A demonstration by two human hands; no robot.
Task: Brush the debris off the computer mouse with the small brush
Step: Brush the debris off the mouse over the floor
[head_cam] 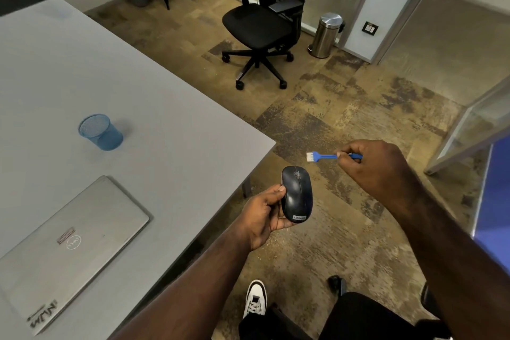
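while the left hand cradles the lenovo mouse over the carpet beside the table, right fingers pinching the blue brush by its end risk flicking it loose.

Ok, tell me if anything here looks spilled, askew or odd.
The blue mesh cup stands tilted on the grey table. Pale specks litter the floor beneath the mouse. Nothing looks damaged.

Dark computer mouse top up, held off the table, small blue brush level, bristles left
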